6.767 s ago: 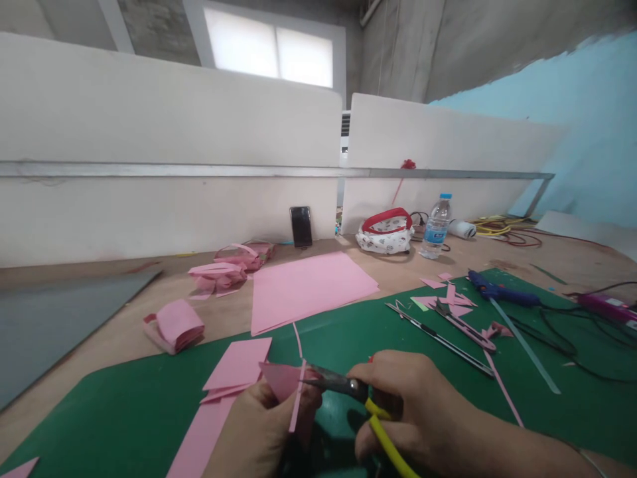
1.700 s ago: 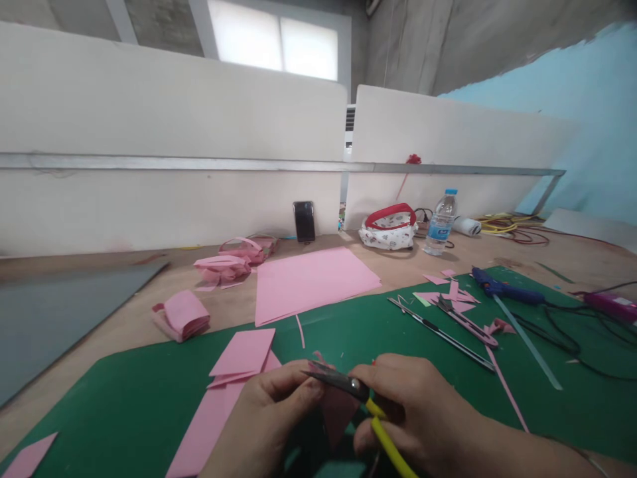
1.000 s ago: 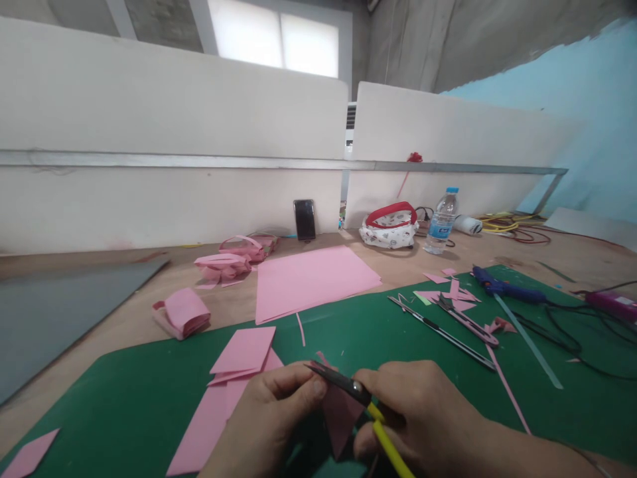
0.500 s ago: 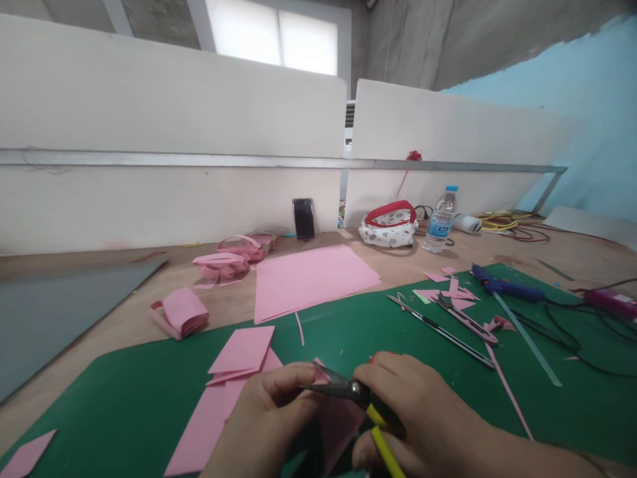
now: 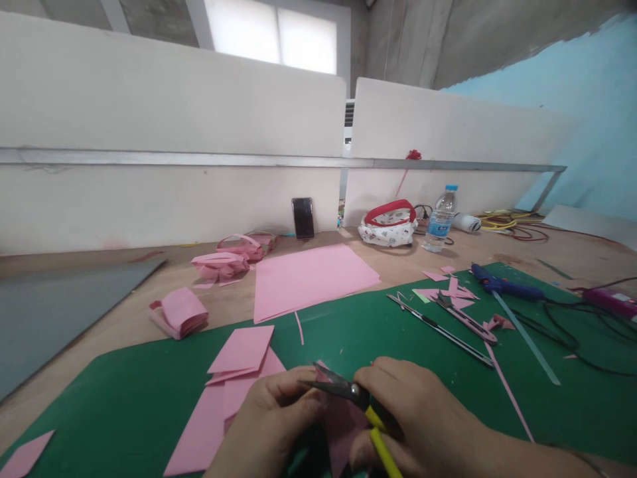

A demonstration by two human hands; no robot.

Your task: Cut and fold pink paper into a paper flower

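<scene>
In the head view, my right hand (image 5: 413,411) is closed around the yellow handles of a pair of scissors (image 5: 343,390). The blades stand slightly apart and point left, close to the fingertips of my left hand (image 5: 279,415). My left fingers pinch a piece of pink paper (image 5: 341,425), partly hidden behind the blades and both hands. Folded pink paper pieces (image 5: 241,352) lie just left of and beyond my left hand, overlapping on the green cutting mat (image 5: 149,392).
Pink sheets (image 5: 313,275) lie beyond the mat, with pink paper bundles (image 5: 182,312) to their left. On the mat's right are a utility knife (image 5: 468,318), a slim metal-edged tool (image 5: 438,328), paper scraps and a blue glue gun (image 5: 507,285). A water bottle (image 5: 440,222) stands behind.
The hands and scissors stay almost in place. The pink paper between them has shifted slightly to the right, and my right hand has dipped a little.
</scene>
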